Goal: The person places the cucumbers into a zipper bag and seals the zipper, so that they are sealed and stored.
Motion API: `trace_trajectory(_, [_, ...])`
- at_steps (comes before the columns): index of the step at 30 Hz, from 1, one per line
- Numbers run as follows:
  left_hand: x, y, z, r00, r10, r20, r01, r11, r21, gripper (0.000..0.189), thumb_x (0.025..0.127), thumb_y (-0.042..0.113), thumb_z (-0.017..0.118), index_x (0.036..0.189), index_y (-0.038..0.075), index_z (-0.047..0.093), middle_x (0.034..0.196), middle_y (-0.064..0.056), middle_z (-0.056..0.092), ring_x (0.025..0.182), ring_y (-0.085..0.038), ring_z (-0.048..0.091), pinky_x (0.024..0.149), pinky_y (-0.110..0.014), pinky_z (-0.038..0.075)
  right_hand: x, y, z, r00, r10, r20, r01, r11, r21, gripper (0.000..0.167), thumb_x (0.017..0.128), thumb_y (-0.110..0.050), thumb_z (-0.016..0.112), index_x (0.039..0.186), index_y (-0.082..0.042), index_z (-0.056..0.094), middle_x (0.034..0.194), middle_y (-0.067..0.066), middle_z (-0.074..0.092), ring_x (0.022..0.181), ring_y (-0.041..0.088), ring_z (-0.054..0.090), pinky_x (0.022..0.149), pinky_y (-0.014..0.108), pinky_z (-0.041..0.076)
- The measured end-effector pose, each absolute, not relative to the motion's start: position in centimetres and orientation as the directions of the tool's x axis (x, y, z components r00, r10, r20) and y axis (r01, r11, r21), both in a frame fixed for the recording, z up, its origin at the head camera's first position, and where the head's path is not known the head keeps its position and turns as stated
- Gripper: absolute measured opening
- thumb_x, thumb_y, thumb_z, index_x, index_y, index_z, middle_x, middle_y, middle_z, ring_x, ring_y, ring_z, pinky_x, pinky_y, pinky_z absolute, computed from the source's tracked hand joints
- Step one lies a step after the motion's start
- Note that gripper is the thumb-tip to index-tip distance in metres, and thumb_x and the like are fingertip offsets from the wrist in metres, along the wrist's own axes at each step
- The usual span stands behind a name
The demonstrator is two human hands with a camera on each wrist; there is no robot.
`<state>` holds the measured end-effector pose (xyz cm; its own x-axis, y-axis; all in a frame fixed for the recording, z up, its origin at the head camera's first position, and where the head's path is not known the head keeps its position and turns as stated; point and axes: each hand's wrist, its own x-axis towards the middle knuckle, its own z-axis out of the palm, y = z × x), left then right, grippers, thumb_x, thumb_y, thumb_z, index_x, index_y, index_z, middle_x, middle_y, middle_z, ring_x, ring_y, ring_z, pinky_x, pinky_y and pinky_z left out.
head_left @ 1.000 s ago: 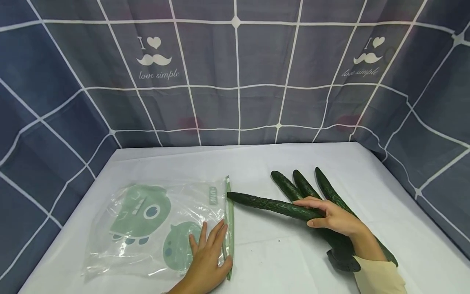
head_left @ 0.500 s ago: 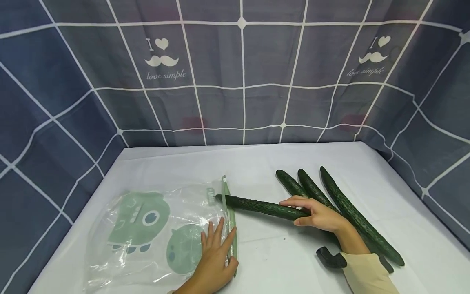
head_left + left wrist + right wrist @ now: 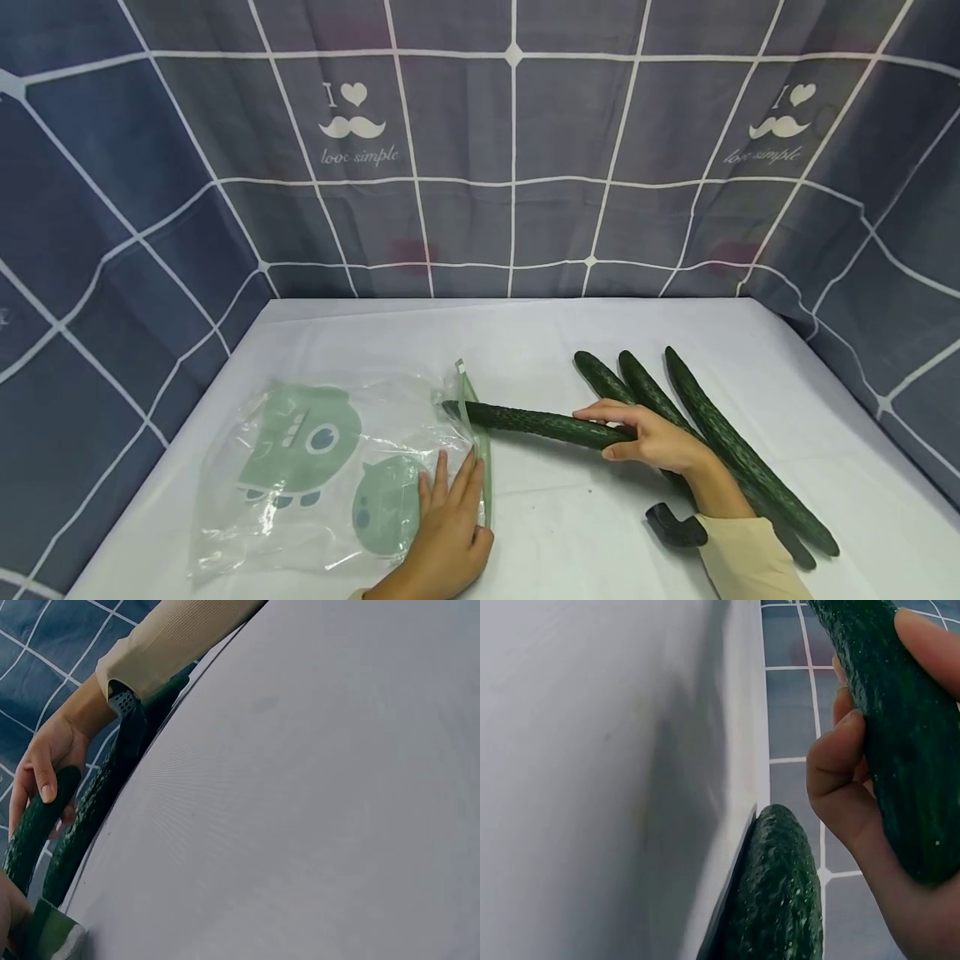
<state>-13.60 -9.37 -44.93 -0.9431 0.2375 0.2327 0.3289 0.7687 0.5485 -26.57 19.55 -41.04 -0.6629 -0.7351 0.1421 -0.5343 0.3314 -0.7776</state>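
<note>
A clear zip bag [image 3: 303,533] with green cartoon prints lies flat at the left of the table in the head view. My left hand [image 3: 450,525] rests on it beside the green zip edge [image 3: 483,467], fingers extended. In my right hand [image 3: 656,437] is a cucumber [image 3: 532,421], gripped near its right end between thumb and fingers. Its far tip is inside the bag's mouth, visible through the plastic. The right wrist view shows my thumb and fingers around the cucumber [image 3: 900,735]. In the left wrist view only part of my left hand [image 3: 11,911] appears.
To the right lie three more cucumbers, the outermost one [image 3: 742,450] partly beside my forearm. A black curved piece [image 3: 675,527] sits at my right sleeve. White cloth [image 3: 570,542] covers the table, and a dark checked curtain [image 3: 555,217] surrounds it.
My right hand has moved left with the cucumber, whose tip has passed from the zip edge into the bag's mouth. The left hand stays on the bag. The head view has shifted slightly.
</note>
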Motion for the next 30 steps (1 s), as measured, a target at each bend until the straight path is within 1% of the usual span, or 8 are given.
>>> trace_trajectory(5, [-13.5,-9.1,-44.8,-0.921,0.233,0.314,0.364,0.801,0.475,0.07,0.069,0.007,0.052,0.136,-0.005,0.035,0.146,-0.018,0.029,0.135,-0.049,0.009,0.093,-0.074,0.004,-26.4,19.5,-40.7,-0.667,-0.731,0.143,-0.533,0.335,-0.777,0.052,0.079,-0.008,0.064,0.129,-0.011,0.051,0.127,0.003,0.053,0.116,-0.003,0.042,0.09,0.025,0.039])
trace_trajectory(9, [-13.5,-9.2,-44.6,-0.92,0.209,0.332,0.352,0.813,0.464,0.072,0.068,0.008,0.053,0.137,-0.003,0.035,0.145,-0.019,0.03,0.134,-0.05,0.012,0.093,-0.074,0.005,-26.3,19.9,-40.6,-0.665,-0.734,0.138,-0.535,0.341,-0.773,0.052,0.08,-0.008,0.064,0.13,-0.01,0.051,0.127,0.003,0.052,0.115,-0.003,0.042,0.089,0.025,0.04])
trace_trajectory(16, [-13.5,-9.6,-44.2,-0.936,0.217,0.277,0.335,0.792,0.511,0.074,0.071,0.008,0.053,0.14,-0.003,0.029,0.15,-0.016,0.02,0.134,-0.052,0.008,0.09,-0.077,0.004,-26.0,21.0,-40.3,-0.618,-0.765,0.181,-0.563,0.27,-0.781,0.052,0.079,-0.001,0.062,0.129,-0.007,0.051,0.124,0.005,0.053,0.116,0.0,0.043,0.09,0.021,0.037])
trace_trajectory(20, [-13.3,-9.7,-44.0,-0.939,0.234,0.253,0.337,0.781,0.526,0.075,0.072,0.009,0.052,0.142,-0.001,0.026,0.152,-0.013,0.017,0.134,-0.052,0.006,0.089,-0.078,0.005,-26.2,20.9,-40.4,-0.602,-0.782,0.16,-0.531,0.242,-0.812,0.052,0.079,0.0,0.061,0.129,-0.008,0.052,0.125,0.003,0.053,0.12,-0.001,0.04,0.093,0.02,0.034])
trace_trajectory(22, [-13.2,-9.7,-43.9,-0.94,0.234,0.25,0.335,0.78,0.528,0.076,0.073,0.009,0.052,0.143,0.0,0.024,0.153,-0.012,0.014,0.134,-0.052,0.006,0.089,-0.078,0.006,-26.4,20.8,-40.4,-0.589,-0.791,0.167,-0.523,0.215,-0.824,0.052,0.078,0.002,0.061,0.129,-0.007,0.052,0.125,0.003,0.053,0.119,0.0,0.041,0.094,0.02,0.034])
trace_trajectory(24, [-13.2,-9.6,-43.8,-0.939,0.225,0.26,0.333,0.785,0.522,0.077,0.073,0.01,0.052,0.143,0.001,0.023,0.153,-0.011,0.013,0.134,-0.052,0.006,0.089,-0.078,0.008,-26.5,21.0,-40.2,-0.593,-0.788,0.166,-0.495,0.194,-0.847,0.052,0.078,0.003,0.06,0.129,-0.005,0.051,0.126,0.001,0.052,0.12,0.001,0.041,0.094,0.019,0.033])
trace_trajectory(26, [-13.4,-9.6,-43.7,-0.936,0.215,0.279,0.335,0.791,0.512,0.077,0.073,0.01,0.052,0.143,0.001,0.022,0.153,-0.011,0.013,0.133,-0.053,0.007,0.088,-0.079,0.01,-26.5,21.6,-40.0,-0.585,-0.789,0.186,-0.493,0.164,-0.854,0.053,0.078,0.006,0.058,0.129,-0.002,0.05,0.127,0.001,0.051,0.12,0.003,0.041,0.094,0.017,0.032])
trace_trajectory(30, [-13.5,-9.8,-43.5,-0.931,0.201,0.304,0.336,0.796,0.503,0.078,0.072,0.01,0.053,0.143,0.0,0.022,0.153,-0.011,0.012,0.132,-0.054,0.007,0.086,-0.079,0.013,-26.1,22.9,-39.7,-0.579,-0.789,0.207,-0.509,0.152,-0.847,0.054,0.077,0.008,0.057,0.129,-0.002,0.05,0.13,-0.001,0.05,0.124,0.001,0.038,0.096,0.013,0.029])
